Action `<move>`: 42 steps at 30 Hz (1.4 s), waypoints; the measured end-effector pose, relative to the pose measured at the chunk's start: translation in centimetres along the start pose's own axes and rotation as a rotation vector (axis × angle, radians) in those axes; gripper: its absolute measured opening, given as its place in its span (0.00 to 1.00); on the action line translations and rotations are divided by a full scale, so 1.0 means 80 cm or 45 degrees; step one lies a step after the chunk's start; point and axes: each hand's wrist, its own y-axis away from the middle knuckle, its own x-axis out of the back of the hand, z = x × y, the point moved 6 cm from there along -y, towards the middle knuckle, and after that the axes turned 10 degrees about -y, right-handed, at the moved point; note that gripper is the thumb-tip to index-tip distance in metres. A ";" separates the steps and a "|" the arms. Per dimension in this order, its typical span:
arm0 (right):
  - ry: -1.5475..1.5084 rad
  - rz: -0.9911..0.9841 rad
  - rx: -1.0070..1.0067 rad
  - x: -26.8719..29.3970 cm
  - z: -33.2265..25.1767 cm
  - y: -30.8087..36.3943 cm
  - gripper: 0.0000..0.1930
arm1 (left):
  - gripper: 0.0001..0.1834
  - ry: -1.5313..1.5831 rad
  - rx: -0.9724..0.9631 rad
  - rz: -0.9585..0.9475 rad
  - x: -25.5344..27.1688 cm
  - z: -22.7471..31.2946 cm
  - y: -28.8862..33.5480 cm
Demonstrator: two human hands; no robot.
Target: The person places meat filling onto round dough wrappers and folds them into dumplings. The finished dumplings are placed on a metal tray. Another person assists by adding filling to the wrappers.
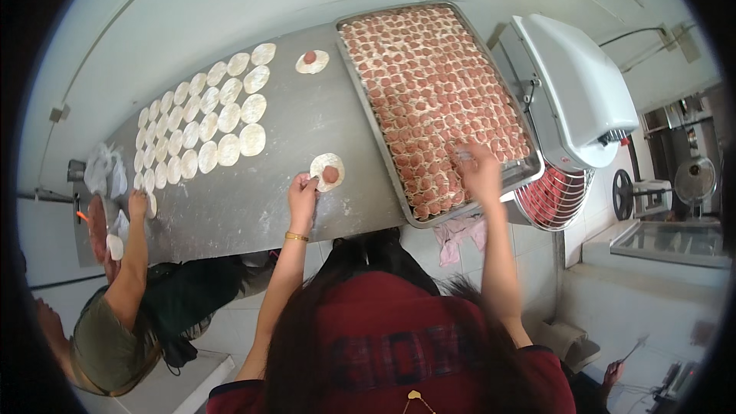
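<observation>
Left hand rests fingertips on the edge of a dough round with a pink filling ball, flat on the counter. Right hand reaches into the tray of filling balls (blurred, grip unclear). Co-worker's hand touches dough rows at left.

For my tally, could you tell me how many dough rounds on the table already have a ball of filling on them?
2. One topped dough round lies near the tray's far corner; the other topped round is at the left hand's fingertips. The rounds in the rows are plain.
</observation>
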 end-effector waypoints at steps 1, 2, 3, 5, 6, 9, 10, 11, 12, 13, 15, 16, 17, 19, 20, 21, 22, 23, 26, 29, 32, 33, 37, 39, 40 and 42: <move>-0.011 -0.010 0.060 0.000 0.006 -0.002 0.14 | 0.09 0.004 -0.007 0.031 -0.006 0.002 0.004; -0.132 -0.102 0.149 -0.040 0.005 -0.004 0.13 | 0.09 0.007 -0.014 0.058 -0.010 0.004 0.007; -0.187 -0.125 0.240 -0.119 -0.022 -0.015 0.12 | 0.10 -0.178 -0.118 0.129 0.046 0.020 -0.014; -0.153 -0.171 0.227 -0.183 -0.031 -0.018 0.11 | 0.12 -0.457 -0.232 0.213 0.053 0.032 -0.012; -0.140 -0.170 0.194 -0.208 -0.033 -0.020 0.10 | 0.12 -0.491 -0.351 0.253 0.054 0.041 -0.009; 0.039 -0.211 0.067 -0.260 -0.035 -0.026 0.08 | 0.14 -0.592 -0.540 0.325 0.056 0.060 -0.002; 0.051 -0.215 0.055 -0.272 -0.036 -0.025 0.08 | 0.15 -0.620 -0.536 0.300 0.056 0.064 -0.006; 0.075 -0.176 0.059 -0.280 -0.037 -0.025 0.09 | 0.16 -0.628 -0.544 0.275 0.056 0.068 -0.010; 0.100 -0.138 0.063 -0.287 -0.038 -0.025 0.09 | 0.17 -0.635 -0.556 0.247 0.055 0.071 -0.012; 0.128 -0.104 0.047 -0.292 -0.038 -0.025 0.09 | 0.17 -0.621 -0.575 0.220 0.053 0.074 -0.013; 0.045 -0.140 0.006 -0.300 -0.034 -0.028 0.09 | 0.17 -0.618 -0.594 0.176 0.050 0.074 -0.011; 0.016 -0.162 -0.061 -0.303 -0.029 -0.028 0.09 | 0.18 -0.631 -0.592 0.155 0.049 0.073 -0.008; -0.094 -0.178 -0.103 -0.303 -0.026 -0.027 0.09 | 0.18 -0.631 -0.569 0.124 0.049 0.071 -0.008; -0.311 -0.210 -0.216 -0.303 -0.017 -0.024 0.08 | 0.18 -0.566 -0.481 0.034 0.047 0.062 -0.006; -0.555 -0.189 -0.375 -0.307 -0.008 -0.020 0.08 | 0.19 -0.483 -0.450 -0.014 0.045 0.057 -0.004; -0.819 -0.157 -0.491 -0.312 -0.001 -0.016 0.08 | 0.19 -0.478 -0.407 -0.045 0.043 0.050 -0.005; -1.072 -0.098 -0.667 -0.316 0.008 -0.012 0.09 | 0.19 -0.433 -0.394 -0.069 0.041 0.047 -0.006; -1.264 -0.054 -0.661 -0.317 0.009 -0.011 0.10 | 0.19 -0.363 -0.344 -0.108 0.039 0.040 -0.009; -1.576 0.041 -0.720 -0.318 0.013 0.001 0.14 | 0.18 0.204 -0.080 -0.246 0.031 0.017 -0.013; -1.416 -0.070 -0.557 -0.314 0.001 0.003 0.15 | 0.17 0.074 -0.292 -0.279 0.029 0.023 -0.012; -1.144 -0.128 -0.431 -0.310 -0.007 0.001 0.13 | 0.15 -0.008 -0.282 -0.301 0.025 0.025 -0.010; -1.016 -0.144 -0.401 -0.308 -0.008 0.001 0.13 | 0.14 0.034 -0.269 -0.302 0.025 0.027 -0.009; -0.948 -0.097 -0.365 -0.299 -0.007 -0.006 0.12 | 0.10 0.168 -0.132 -0.356 0.026 0.031 -0.006; -1.149 -0.092 -0.420 -0.294 -0.009 -0.004 0.13 | 0.09 0.233 -0.081 -0.385 0.027 0.032 -0.002; -1.246 -0.075 -0.481 -0.292 -0.010 -0.004 0.13 | 0.08 0.304 -0.058 -0.399 0.026 0.034 -0.001; -1.521 -0.089 -0.417 -0.285 -0.024 -0.003 0.13 | 0.07 0.421 -0.044 -0.417 0.025 0.039 0.002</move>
